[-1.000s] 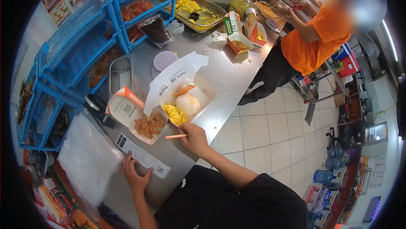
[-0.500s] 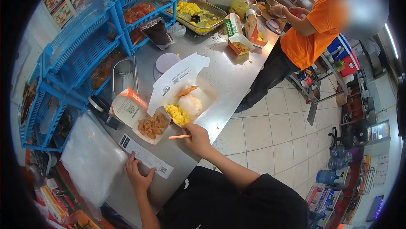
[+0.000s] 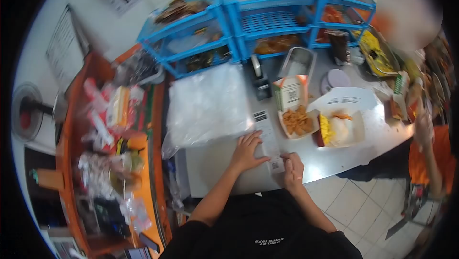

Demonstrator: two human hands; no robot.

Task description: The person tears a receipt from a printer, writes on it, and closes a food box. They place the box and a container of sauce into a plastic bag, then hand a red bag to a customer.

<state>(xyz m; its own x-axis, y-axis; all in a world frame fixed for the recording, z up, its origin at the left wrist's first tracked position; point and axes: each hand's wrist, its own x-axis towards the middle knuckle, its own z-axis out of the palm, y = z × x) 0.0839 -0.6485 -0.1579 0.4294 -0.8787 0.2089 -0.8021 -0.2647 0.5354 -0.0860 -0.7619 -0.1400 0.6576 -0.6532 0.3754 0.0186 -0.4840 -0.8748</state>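
Note:
My left hand (image 3: 247, 153) lies with its fingers spread on a long printed receipt (image 3: 269, 137), pressing it to the steel counter. Closed at the receipt's lower right end, my right hand (image 3: 293, 169) grips a thin orange pen, now mostly hidden by the fingers. Just beyond the hands stands an open carton of fried chicken pieces (image 3: 297, 121). To its right, a larger open white box (image 3: 356, 132) holds a mound of rice (image 3: 340, 130) and yellow scrambled egg (image 3: 327, 129).
A stack of clear plastic bags (image 3: 208, 108) lies left of the receipt. Behind are a black tape dispenser (image 3: 261, 84), a metal tray (image 3: 297, 64) and blue tiered racks (image 3: 270, 22). An orange shelf (image 3: 76, 163) stands left. A co-worker in orange (image 3: 418, 163) is at right.
My view has swung left, bringing the orange shelf into sight. My right hand has moved from beside the food boxes to the receipt's end. My left hand stays on the receipt.

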